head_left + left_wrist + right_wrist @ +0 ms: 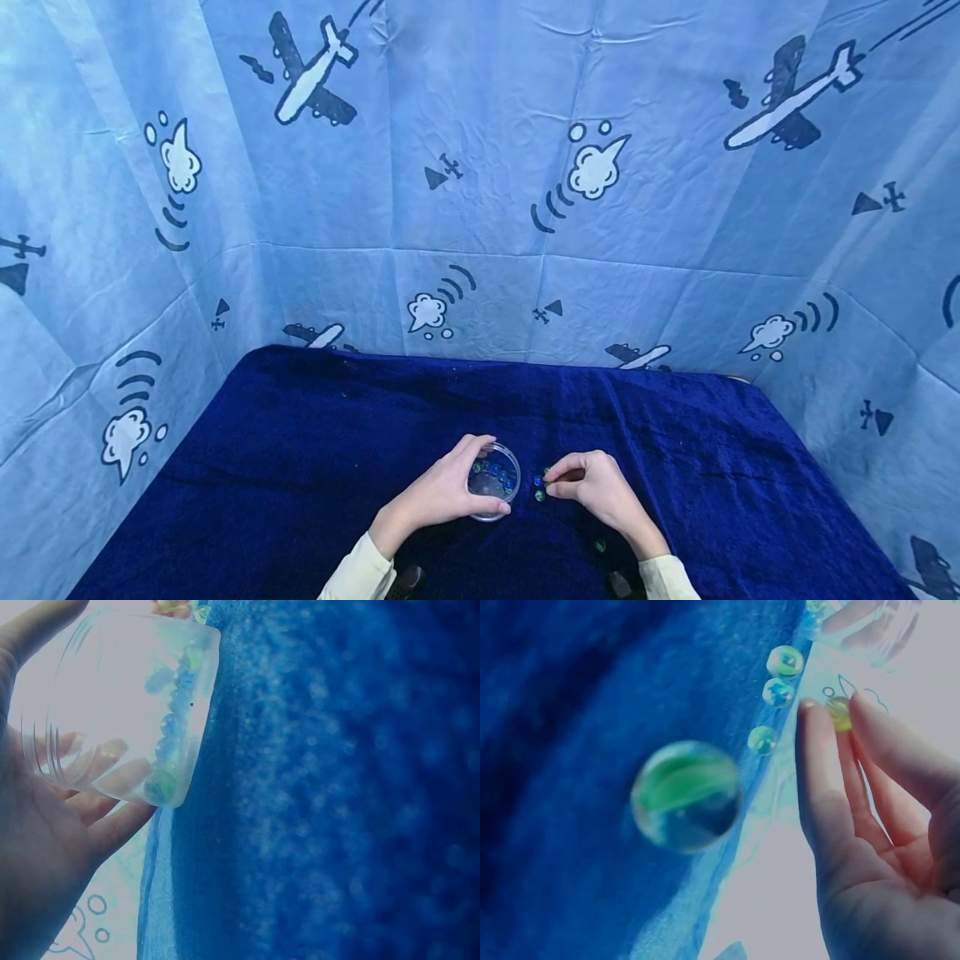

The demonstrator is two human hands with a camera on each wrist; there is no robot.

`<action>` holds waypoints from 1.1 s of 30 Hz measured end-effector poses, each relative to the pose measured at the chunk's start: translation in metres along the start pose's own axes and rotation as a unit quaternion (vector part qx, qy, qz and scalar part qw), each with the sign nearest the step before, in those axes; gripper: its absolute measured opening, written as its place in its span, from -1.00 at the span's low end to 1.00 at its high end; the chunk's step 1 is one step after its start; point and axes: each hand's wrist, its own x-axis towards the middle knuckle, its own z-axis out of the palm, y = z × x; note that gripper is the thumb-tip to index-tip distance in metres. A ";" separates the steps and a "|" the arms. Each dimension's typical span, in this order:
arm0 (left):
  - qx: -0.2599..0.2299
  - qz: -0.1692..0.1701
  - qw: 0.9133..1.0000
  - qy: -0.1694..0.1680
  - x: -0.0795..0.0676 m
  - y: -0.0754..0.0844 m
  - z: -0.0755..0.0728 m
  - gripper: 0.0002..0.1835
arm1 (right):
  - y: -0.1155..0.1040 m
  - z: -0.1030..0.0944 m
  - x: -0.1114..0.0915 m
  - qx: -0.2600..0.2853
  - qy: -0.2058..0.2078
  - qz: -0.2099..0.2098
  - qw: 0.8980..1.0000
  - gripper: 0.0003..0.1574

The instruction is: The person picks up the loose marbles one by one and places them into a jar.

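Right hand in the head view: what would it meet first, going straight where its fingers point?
The right hand would probably meet the loose marbles before the clear container, though its height above the cloth is unclear.

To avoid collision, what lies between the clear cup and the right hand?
The head view shows loose marbles on blue cloth between the cup and right hand.

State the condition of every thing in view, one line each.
Clear jar: lidless, marbles inside
Left hand: gripping the jar
Yellowish marble: pinched, held up
Right hand: pinching that marble
Blue cloth: spread out, wrinkled
Loose marbles: resting on the cloth
Printed curtain: hanging, creased
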 end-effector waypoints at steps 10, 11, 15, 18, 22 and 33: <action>0.002 0.007 1.000 0.000 0.000 0.000 0.000 -0.02 | -0.014 0.000 0.000 0.021 0.054 -0.004 0.998 -0.89; 0.003 0.007 1.000 0.000 0.000 0.000 0.000 -0.02 | -0.015 0.000 0.000 0.027 0.059 -0.003 0.998 -0.88; 0.002 0.005 1.000 -0.001 0.000 -0.001 0.000 -0.02 | -0.022 0.003 0.000 0.051 0.081 0.009 0.995 -0.87; 0.002 0.005 1.000 -0.001 0.000 -0.001 0.000 -0.01 | -0.028 0.006 0.000 0.068 0.093 0.013 0.993 -0.87; 0.001 0.007 1.000 -0.001 0.001 -0.001 0.000 -0.01 | -0.033 0.011 0.000 0.083 0.097 0.008 0.992 -0.87; -0.003 0.010 1.000 0.000 0.000 0.000 0.000 -0.02 | -0.041 0.021 -0.002 0.109 0.086 -0.015 0.990 -0.85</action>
